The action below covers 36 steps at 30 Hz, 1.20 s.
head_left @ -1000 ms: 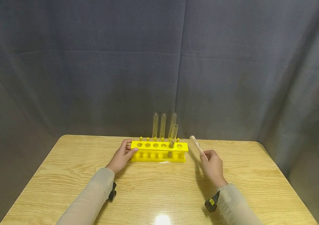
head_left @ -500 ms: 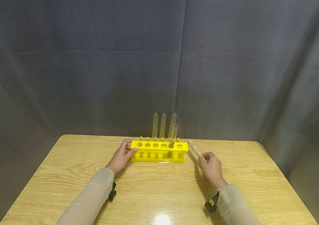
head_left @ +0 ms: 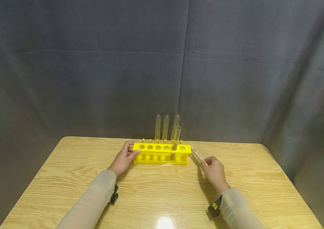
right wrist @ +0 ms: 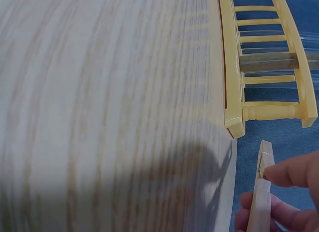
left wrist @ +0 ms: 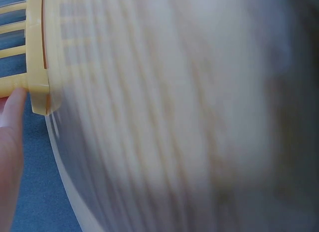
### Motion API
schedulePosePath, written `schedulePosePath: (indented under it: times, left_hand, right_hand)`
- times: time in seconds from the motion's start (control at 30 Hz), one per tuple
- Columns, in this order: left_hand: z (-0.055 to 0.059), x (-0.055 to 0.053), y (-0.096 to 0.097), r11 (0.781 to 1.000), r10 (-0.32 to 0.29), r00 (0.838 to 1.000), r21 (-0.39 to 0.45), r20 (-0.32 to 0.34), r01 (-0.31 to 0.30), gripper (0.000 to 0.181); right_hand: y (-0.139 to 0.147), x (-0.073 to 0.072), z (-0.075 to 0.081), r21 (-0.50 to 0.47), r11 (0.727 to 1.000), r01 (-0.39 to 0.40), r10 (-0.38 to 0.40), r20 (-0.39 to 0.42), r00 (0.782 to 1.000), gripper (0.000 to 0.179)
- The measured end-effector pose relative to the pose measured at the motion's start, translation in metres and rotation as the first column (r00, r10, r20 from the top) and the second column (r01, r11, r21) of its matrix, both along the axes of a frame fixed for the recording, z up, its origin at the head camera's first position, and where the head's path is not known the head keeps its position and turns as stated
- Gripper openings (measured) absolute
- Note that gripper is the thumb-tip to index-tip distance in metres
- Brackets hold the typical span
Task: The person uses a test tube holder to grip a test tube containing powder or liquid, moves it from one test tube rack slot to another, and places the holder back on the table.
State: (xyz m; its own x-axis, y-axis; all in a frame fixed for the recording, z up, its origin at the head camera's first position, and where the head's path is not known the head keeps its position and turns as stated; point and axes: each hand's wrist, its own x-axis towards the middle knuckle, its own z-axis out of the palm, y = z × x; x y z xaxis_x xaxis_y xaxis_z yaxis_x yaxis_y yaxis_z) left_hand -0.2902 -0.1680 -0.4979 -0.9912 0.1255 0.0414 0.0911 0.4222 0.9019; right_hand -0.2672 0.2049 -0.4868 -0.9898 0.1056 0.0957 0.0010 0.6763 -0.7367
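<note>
My left hand [head_left: 123,160] grips the left end of a yellow test tube rack [head_left: 162,148], thumb in front and fingers behind; in the left wrist view a finger [left wrist: 14,112] touches the rack's end post. One glass test tube [head_left: 177,135] stands mouth up in a hole near the right end, its lower part filled with something greyish. My right hand [head_left: 215,171] pinches a wooden test tube holder [head_left: 198,155] that slants toward the rack's right end. The right wrist view shows the holder [right wrist: 262,179] between thumb and fingers, a small gap from the rack [right wrist: 274,112].
Three upside-down test tubes, one of them this tube [head_left: 158,127], sit on pegs along the rack's back. The rack stands near the far edge of the wooden table [head_left: 156,190]. A grey curtain [head_left: 122,79] hangs behind and at both sides.
My right hand has shifted slightly down and left, and the test tube holder's tip has dropped toward the rack's right end. My left hand and the rack have kept their place.
</note>
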Motion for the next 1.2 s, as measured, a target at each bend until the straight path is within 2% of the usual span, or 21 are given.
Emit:
schedulePosePath:
  times: [0.5, 0.73, 1.2]
  left_hand:
    - [-0.0005, -0.0004, 0.0001, 1.000, -0.005, 1.000, -0.016, -0.016, 0.005, 0.058]
    - [0.0009, -0.0006, 0.0005, 1.000, -0.002, 1.000, -0.011, -0.006, 0.002, 0.057]
    - [0.0007, -0.0004, 0.0001, 1.000, 0.000, 1.000, -0.009, 0.003, 0.000, 0.058]
  right_hand:
    - [-0.0012, 0.0009, -0.0031, 0.016, 1.000, -0.011, 0.010, 0.054, 0.999, 0.023]
    - [-0.0012, 0.0023, -0.0052, 0.004, 1.000, -0.030, 0.030, 0.073, 0.997, 0.022]
    - [-0.0012, 0.0028, -0.0044, 0.040, 0.999, -0.029, 0.025, 0.091, 0.996, 0.021]
